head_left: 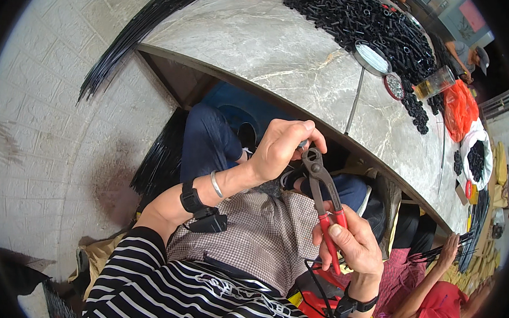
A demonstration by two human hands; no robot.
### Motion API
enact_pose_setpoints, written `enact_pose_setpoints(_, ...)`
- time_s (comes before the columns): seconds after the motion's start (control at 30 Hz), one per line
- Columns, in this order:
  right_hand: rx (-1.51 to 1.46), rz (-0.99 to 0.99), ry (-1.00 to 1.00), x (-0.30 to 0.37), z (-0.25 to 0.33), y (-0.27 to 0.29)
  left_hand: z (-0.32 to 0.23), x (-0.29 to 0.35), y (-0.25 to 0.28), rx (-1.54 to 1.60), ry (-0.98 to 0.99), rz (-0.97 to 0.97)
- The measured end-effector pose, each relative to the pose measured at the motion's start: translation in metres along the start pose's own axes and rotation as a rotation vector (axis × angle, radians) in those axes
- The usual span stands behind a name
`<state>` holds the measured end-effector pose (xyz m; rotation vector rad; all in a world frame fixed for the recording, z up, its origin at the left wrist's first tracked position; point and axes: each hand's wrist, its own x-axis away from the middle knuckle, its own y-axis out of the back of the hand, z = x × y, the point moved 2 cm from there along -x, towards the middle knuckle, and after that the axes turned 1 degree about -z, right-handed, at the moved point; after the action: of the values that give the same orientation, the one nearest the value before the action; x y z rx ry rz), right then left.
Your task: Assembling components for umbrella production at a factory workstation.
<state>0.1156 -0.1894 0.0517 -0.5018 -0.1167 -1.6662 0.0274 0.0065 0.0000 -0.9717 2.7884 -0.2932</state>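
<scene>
My right hand (351,241) is wrapped round the red handles of a pair of pliers (325,189). The pliers point upward, their grey jaws close to the fingertips of my left hand (281,149). Those left fingers are bent in a pinch on a small dark piece (303,144), mostly hidden by the fingers. It sits right at the plier jaws; whether they grip it I cannot tell. Both hands are above my lap, in front of the table edge.
On the marbled table (244,47) lie a heap of black tubular parts (356,22), a thin rod (356,101), a round tin (372,57), a red-rimmed dish (393,86) and a clear cup (434,84). Long black rods (140,29) overhang its left end. A co-worker's hand (450,249) is at right.
</scene>
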Motion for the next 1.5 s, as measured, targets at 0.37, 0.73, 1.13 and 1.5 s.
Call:
enact_pose_setpoints(0.37, 0.262, -0.099, -0.085, -0.005, 0.006, -0.014, -0.004, -0.002, -0.007, -0.129, -0.153, -0.049)
enact_pose_setpoints(0.73, 0.445, -0.257, 0.041, -0.022, 0.006, -0.011, -0.001, -0.021, 0.002, 0.355, 0.137, 0.09)
enact_pose_setpoints(1.13, 1.552, -1.054, 0.091, -0.038, -0.016, 0.19, -0.005, -0.005, -0.006, 0.249, -0.047, 0.073)
enact_pose_setpoints(1.5, 0.891, -0.643, 0.473, -0.068, 0.004, 0.006, -0.051, 0.028, -0.07, 0.131, -0.432, 0.13)
